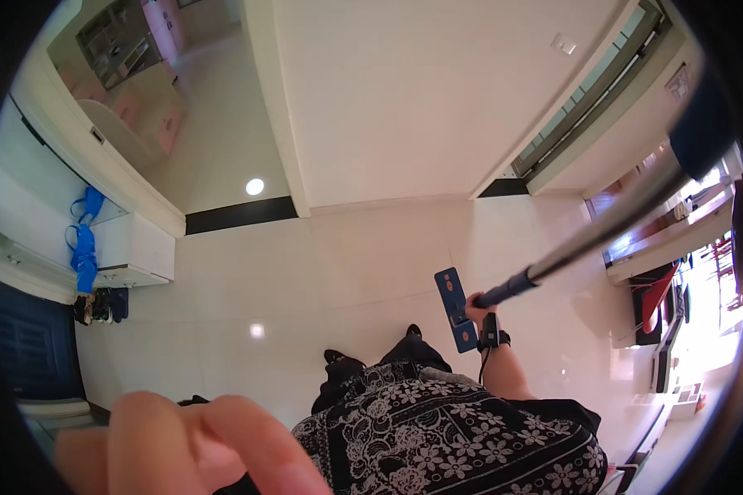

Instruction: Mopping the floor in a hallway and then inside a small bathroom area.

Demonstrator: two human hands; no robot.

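My right hand (478, 303) grips the dark blue sleeve of a flat mop's metal pole (607, 226). The pole slants past my hand towards the upper right, close to the camera, where a dark blue grip shows blurred. Below the hand, the mop's flat blue head (451, 294) shows over the pale tiles, partly covered by my fingers; whether it touches the floor is hard to tell. A black device is strapped to my right wrist. Close to the lens at lower left, my left hand (192, 433) has bent fingers, blurred, with nothing visible in them.
White cabinet (136, 250) at left, with blue bags (85, 253) hanging by it and several shoes (102, 305) below. Ahead, a white wall (396, 105) stands between a doorway with a dark threshold (241, 215) and a sliding door (588, 93). A red chair (659, 300) is at right.
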